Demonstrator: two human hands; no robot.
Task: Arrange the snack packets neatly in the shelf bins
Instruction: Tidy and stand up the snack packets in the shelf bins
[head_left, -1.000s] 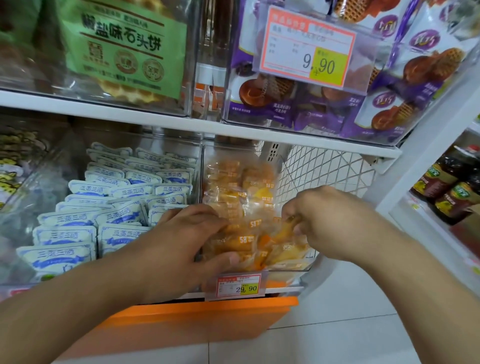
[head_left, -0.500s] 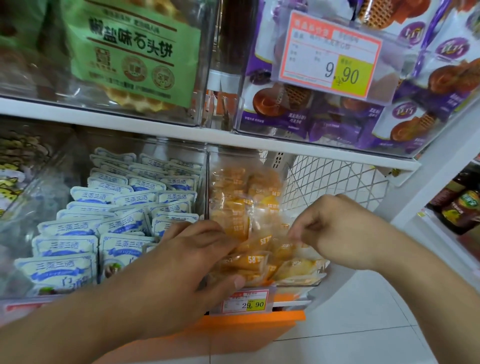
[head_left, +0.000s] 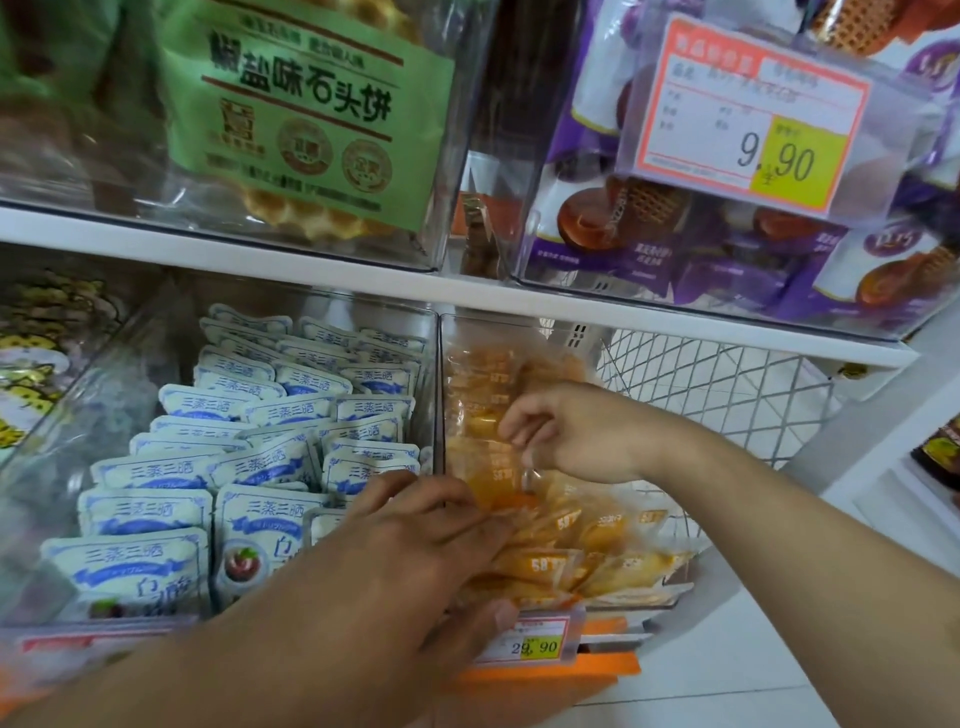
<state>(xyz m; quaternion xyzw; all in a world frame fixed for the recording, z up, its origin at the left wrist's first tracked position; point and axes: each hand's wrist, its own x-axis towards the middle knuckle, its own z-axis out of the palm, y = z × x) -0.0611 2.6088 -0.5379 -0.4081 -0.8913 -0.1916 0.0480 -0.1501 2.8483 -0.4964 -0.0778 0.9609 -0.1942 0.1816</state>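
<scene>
**Hands among the orange snack packets**

Head view: we reach both hands into the clear bin (head_left: 441, 395) at the right end of the lower shelf, which holds the orange snack packets (head_left: 571, 545). Our left hand (head_left: 410, 551) lies at the bin's front left corner, fingers bent over the front packets and thumb hooked under the front edge just above the 29.90 price tag (head_left: 535, 644), so it grips the packets there. Our right hand (head_left: 576, 431) sits deeper in the same bin, its fingers curled and pinching the top of an upright orange packet near the left wall. The packets at the back stand in a row; those at the front lie tilted and overlapping.

Just beside this bin, to the left, another clear bin carries rows of blue-and-white packets (head_left: 260, 447), standing fairly orderly. A white wire mesh panel (head_left: 727, 395) closes the shelf's right side. On the shelf above we see a green-labelled waffle pack (head_left: 306, 114), purple snack bags (head_left: 675, 249) and a 9.90 price tag (head_left: 753, 114). An orange base strip (head_left: 571, 670) runs below the lower shelf.
</scene>
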